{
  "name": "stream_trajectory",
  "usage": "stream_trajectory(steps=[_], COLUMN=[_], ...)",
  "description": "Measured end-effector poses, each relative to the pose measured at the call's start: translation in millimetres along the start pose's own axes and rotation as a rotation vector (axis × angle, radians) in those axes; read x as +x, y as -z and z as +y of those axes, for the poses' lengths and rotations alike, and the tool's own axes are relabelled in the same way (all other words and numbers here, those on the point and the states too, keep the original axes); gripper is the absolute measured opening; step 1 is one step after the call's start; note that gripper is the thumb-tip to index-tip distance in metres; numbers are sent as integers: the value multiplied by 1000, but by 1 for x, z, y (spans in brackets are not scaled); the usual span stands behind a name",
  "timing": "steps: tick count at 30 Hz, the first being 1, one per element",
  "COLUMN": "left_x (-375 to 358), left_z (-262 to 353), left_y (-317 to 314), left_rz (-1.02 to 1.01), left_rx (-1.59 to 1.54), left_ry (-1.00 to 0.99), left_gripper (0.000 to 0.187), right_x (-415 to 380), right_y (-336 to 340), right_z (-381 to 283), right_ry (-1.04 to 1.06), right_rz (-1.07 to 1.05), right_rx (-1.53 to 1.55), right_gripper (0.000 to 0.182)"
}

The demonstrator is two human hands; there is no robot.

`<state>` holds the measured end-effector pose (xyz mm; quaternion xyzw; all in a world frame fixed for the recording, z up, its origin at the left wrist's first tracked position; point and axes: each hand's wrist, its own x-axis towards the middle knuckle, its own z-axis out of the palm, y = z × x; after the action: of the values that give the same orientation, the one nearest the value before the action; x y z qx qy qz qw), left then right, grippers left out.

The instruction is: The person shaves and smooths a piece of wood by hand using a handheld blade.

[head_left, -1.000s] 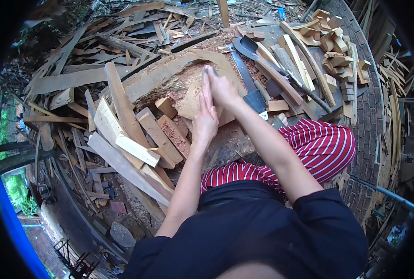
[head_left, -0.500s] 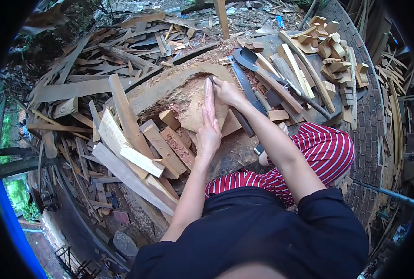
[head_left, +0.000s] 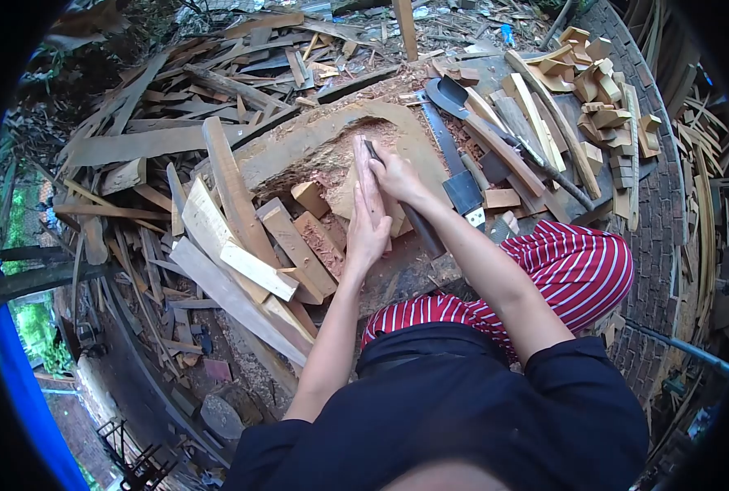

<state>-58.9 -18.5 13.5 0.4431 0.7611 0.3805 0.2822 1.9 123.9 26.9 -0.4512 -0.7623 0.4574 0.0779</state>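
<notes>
My left hand (head_left: 370, 233) is closed around the lower end of a slim pinkish wood piece (head_left: 362, 155), which points away from me over a hollowed wooden block (head_left: 278, 151). Reddish shavings lie in the hollow. My right hand (head_left: 397, 177) grips what looks like a carving knife with a long dark handle (head_left: 424, 229). The handle runs back under my right forearm, and the knife's dark tip lies beside the wood piece. My fingers hide most of the blade.
Short wooden offcuts (head_left: 303, 254) lie left of the block. A saw (head_left: 438, 131) and a dark curved blade on a wooden handle (head_left: 495, 147) rest at the right. Beyond them stand stacked cut blocks (head_left: 602, 82). Long planks (head_left: 233, 196) lean at the left.
My right hand and the knife have moved down along the wood piece, towards my body. My left hand keeps its hold. The whole view has shifted slightly.
</notes>
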Motion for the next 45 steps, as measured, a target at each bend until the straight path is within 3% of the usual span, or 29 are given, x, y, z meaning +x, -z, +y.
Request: stream_trajectory(steps=[1,4,6,9,12,13,16,17,21,22,25,30,32,34,36,38,39,42,44,45], left_x=[2,7,8,11,23,25,23,15,7,2,-3,2,7,11,7,4,2,2,1,1], left_z=[8,3,19,46,30,-2,-9,35,38,36,23,18,14,14,24,34,4,6,14,20], left_y=[7,4,12,30,21,2,1,28,24,22,12,9,6,0,1,4,-15,-13,-11,-8], left_rz=[-117,-53,-96,-256,-199,-75,-112,-262,-315,-272,-253,-250,-256,-134,-147,-274,-196,-176,-174,-191], left_rx=[-74,-200,-210,-341,-345,-350,-352,-576,-658,-724,-763,-730,-696,-344,-371,-289,-132,-143,-108,-60], left_ry=[175,178,288,459,340,86,95,380,452,360,366,341,348,236,253,400,209,228,236,233], left_gripper=[90,85,80,87,89,90,93,96,98,98,97,91,91,85,89,96,102,103,101,98], right_x=[-4,-36,-53,-38,-29,-36,-42,-43,19,19,-6,-42,-60,-71,-79,-54,-30,-20,-61,-75], right_y=[-4,-14,-13,-1,-8,-8,-2,1,1,-2,1,9,11,10,10,13,11,6,5,6], right_z=[3,1,-7,-27,-21,-24,-34,-33,-17,-13,-6,-8,-26,-29,-34,-19,-5,-3,-18,-26], right_ry=[76,152,219,145,139,127,112,101,-79,-76,47,93,152,165,124,124,86,86,175,123], right_rz=[57,110,126,33,31,45,18,-16,97,94,104,38,15,-19,1,40,111,188,118,59], right_rx=[-69,-220,-351,-323,-323,-336,-319,-300,-254,-241,-206,-197,-331,-358,-461,-447,-395,-321,-368,-409], right_gripper=[55,48,47,50,52,51,48,47,42,42,44,47,50,53,50,47,47,47,46,46])
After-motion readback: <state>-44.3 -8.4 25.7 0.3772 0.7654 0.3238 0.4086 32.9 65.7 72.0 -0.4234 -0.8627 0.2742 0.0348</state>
